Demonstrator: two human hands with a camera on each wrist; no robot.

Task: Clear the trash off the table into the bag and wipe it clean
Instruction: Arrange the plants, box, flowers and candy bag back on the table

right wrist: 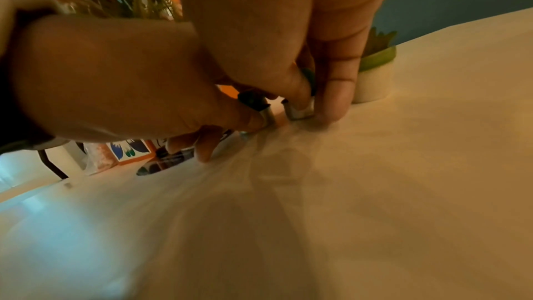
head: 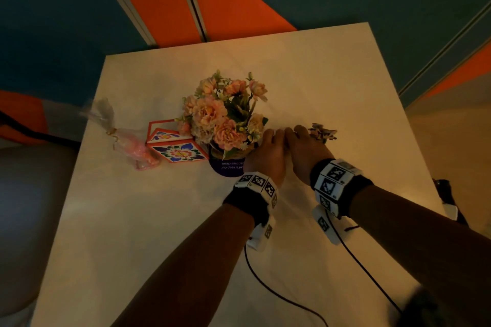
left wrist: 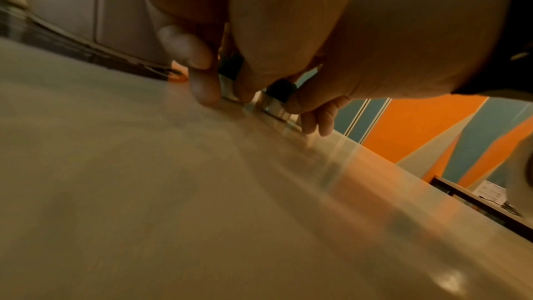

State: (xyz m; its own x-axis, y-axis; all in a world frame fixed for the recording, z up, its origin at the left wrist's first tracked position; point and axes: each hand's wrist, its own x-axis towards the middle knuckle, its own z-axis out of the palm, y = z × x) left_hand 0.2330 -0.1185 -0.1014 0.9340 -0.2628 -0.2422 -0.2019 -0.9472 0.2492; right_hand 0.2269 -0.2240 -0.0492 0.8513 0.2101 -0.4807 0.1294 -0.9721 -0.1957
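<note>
Both your left hand (head: 267, 152) and right hand (head: 305, 150) pinch small metal-ended pieces (right wrist: 300, 108) off the table (head: 332, 74), probably gathering trash.

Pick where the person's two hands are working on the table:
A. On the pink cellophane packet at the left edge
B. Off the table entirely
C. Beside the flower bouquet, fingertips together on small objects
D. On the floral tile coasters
C: the left hand and right hand meet beside the flower bouquet, pinching small dark-and-silver objects against the table.
</note>
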